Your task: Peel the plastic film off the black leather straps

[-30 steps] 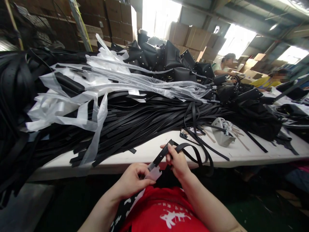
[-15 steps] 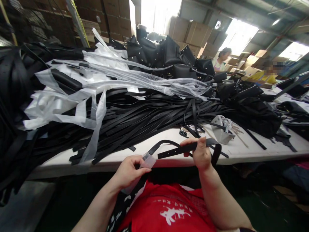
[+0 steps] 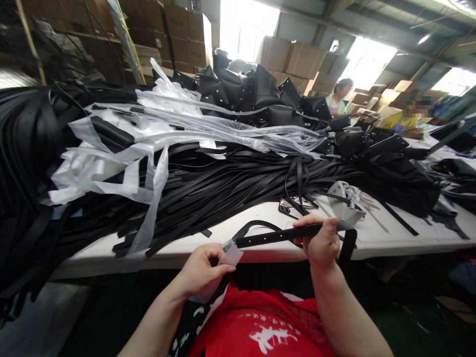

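I see the left hand [image 3: 201, 270] at the near edge of the tabletop [image 3: 379, 239], thumb and fingers pinching a clear plastic sleeve [image 3: 232, 254]. The right hand [image 3: 323, 246], to its right, grips a black strap [image 3: 266, 238] between thumb and fingers. The strap lies between the hands, its punched end pointing left at the sleeve; I cannot tell whether the tip is inside. Beyond the hands, I note a phone [image 3: 284, 208], a pile of straps [image 3: 223, 181] and, on the far side, black bags [image 3: 266, 89].
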Demonstrator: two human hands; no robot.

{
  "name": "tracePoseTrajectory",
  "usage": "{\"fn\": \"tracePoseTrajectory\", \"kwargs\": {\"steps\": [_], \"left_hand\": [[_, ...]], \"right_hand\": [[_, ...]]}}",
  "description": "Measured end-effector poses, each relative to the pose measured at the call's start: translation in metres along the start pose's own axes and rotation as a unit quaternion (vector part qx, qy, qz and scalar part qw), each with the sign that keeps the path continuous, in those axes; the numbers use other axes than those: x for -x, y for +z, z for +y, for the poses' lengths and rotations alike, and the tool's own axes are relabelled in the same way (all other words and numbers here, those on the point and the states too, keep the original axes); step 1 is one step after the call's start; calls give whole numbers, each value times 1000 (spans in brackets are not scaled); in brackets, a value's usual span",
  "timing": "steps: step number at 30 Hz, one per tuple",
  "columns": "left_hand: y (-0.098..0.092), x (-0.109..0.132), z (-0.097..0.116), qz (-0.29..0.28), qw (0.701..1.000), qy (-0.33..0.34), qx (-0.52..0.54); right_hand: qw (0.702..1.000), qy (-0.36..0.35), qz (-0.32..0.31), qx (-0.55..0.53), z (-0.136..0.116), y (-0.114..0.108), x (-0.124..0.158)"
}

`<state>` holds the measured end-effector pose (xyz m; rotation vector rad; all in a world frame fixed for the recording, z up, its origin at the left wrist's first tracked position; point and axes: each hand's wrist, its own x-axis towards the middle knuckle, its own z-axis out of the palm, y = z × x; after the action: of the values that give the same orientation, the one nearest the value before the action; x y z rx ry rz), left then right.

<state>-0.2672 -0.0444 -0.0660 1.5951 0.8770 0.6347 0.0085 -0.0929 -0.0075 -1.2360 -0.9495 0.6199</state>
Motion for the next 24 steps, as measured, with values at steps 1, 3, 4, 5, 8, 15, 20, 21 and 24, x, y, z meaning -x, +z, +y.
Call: {"fn": "tracePoseTrajectory", "kwargs": {"steps": [1, 3, 4, 5, 8, 15, 20, 21, 24], "left_hand": [[0, 0, 0, 0, 1000, 1, 6], [-1, 0, 0, 2, 1000, 2, 14], [-1, 0, 0, 0, 1000, 3, 17], [-2, 0, 1, -7, 1000, 3, 20], [-2, 1, 2, -43, 999, 9, 28], [11, -5, 2, -59, 997, 45, -6], [22, -4, -5, 46, 995, 39, -73], [23, -2, -6, 65, 994, 45, -80], [24, 1, -8, 67, 994, 70, -50]], "right_hand": [[1000, -2, -2, -6, 0, 1, 0], [1000, 0, -7, -13, 1, 1, -1], [1000, 3, -13, -14, 1, 0, -1], [1000, 8, -23, -14, 2, 0, -2], [996, 30, -79, -1, 5, -2, -6], [973, 49, -212, 72, 28, 35, 10], [930, 94, -306, 180, 58, 66, 24], [925, 138, -313, 167, 63, 69, 25], [896, 309, -319, -18, 69, 74, 28]]}}
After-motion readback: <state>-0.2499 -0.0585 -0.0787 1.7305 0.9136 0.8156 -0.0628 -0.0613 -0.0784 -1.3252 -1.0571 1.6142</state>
